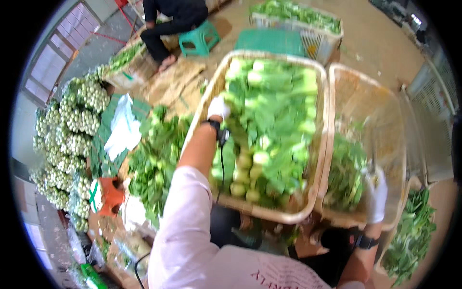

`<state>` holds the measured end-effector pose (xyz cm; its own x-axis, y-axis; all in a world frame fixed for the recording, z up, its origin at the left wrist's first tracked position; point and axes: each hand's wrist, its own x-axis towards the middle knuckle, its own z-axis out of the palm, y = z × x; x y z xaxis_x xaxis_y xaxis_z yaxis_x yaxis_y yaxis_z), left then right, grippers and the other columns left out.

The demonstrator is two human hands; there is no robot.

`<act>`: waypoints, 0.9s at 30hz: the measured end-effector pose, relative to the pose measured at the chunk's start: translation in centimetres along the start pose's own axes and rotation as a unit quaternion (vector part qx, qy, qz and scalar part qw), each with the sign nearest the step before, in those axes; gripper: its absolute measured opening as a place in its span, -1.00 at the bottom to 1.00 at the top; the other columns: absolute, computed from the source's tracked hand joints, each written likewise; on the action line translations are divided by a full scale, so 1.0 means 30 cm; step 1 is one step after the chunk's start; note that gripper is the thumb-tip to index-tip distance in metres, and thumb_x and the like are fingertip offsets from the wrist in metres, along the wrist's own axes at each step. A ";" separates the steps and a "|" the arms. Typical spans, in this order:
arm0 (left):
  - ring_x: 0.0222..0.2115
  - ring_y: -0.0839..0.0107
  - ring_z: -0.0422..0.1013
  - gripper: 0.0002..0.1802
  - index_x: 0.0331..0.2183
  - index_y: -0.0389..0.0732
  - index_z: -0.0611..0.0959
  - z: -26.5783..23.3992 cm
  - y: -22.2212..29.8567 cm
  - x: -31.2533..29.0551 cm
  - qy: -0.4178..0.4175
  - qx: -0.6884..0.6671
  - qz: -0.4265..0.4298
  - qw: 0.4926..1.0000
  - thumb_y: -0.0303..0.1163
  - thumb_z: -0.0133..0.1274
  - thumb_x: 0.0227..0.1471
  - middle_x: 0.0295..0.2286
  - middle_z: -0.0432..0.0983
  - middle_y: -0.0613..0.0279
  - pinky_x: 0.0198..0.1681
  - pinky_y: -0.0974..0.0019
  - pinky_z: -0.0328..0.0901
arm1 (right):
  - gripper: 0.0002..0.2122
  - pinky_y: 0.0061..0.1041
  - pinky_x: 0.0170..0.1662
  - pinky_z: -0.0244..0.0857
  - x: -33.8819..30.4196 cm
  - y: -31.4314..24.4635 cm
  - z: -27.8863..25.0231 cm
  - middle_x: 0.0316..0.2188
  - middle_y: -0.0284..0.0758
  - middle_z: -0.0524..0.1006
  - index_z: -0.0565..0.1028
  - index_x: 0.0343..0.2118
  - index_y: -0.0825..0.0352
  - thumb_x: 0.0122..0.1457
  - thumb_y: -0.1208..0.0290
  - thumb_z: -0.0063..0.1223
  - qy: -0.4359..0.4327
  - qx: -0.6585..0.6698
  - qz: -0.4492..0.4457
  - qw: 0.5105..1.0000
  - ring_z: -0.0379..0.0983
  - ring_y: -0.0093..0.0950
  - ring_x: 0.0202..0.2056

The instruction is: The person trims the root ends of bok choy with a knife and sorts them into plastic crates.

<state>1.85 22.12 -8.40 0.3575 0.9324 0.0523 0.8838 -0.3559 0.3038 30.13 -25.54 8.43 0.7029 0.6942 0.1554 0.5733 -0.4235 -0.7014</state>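
Note:
A cream plastic crate (pixel 323 120) in front of me holds rows of leafy greens (pixel 274 115) with pale, thick stem ends, like bok choy. My left hand (pixel 219 107), in a white glove, reaches into its left side and touches the greens there; its fingers are blurred and partly hidden. Over a second cream crate (pixel 368 79) on the right, my white-gloved right hand (pixel 376 195) is closed around something thin and greyish, too smeared to name. Loose leaves and trimmings (pixel 344 168) lie in that crate beside the right hand.
Loose greens (pixel 161 164) lie left of the crate, more (pixel 409 236) at lower right. A pile of pale-stemmed vegetables (pixel 67 139) lines the far left. An orange stool (pixel 111 195) stands nearby. Behind are a filled white crate (pixel 313 36) and a person on a green stool (pixel 199 38).

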 end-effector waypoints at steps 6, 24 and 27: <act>-0.01 0.24 0.19 -0.34 -0.04 -0.09 0.36 -0.017 0.078 -0.012 -0.064 0.213 -0.018 0.975 -0.23 0.15 -0.26 -0.08 0.26 0.17 -0.09 0.16 0.24 | -0.74 -0.55 -0.26 0.28 0.025 -0.008 0.008 -0.44 -0.23 0.51 0.43 -0.13 0.40 0.13 0.43 0.02 0.006 -0.023 -0.037 0.999 0.43 -0.43 -0.39; -0.23 0.28 0.44 -0.51 -0.13 -0.23 0.47 -0.388 0.129 -0.302 -0.366 -0.575 -0.229 0.695 -0.11 0.10 -0.03 -0.24 0.50 0.19 -0.18 0.24 0.31 | -0.82 -0.53 -0.43 0.29 -0.070 -0.001 0.043 -0.54 -0.25 0.45 0.43 -0.28 0.36 0.06 0.44 0.03 0.027 0.119 -0.079 0.989 0.42 -0.41 -0.53; -0.17 0.30 0.41 -0.49 -0.11 -0.23 0.43 -0.419 0.294 -0.457 -0.331 -0.669 -0.038 0.664 -0.11 0.10 -0.02 -0.21 0.48 0.21 -0.11 0.19 0.30 | -0.82 -0.60 -0.47 0.23 -0.131 -0.102 0.093 -0.67 -0.41 0.38 0.32 -0.52 0.34 0.05 0.41 0.08 -0.087 0.280 -0.018 0.956 0.36 -0.58 -0.57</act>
<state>0.94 6.99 5.51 0.7729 0.5557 -0.3062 0.0044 0.4779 0.8784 24.44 -25.35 8.03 0.5785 0.8092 0.1024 0.2466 -0.0538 -0.9676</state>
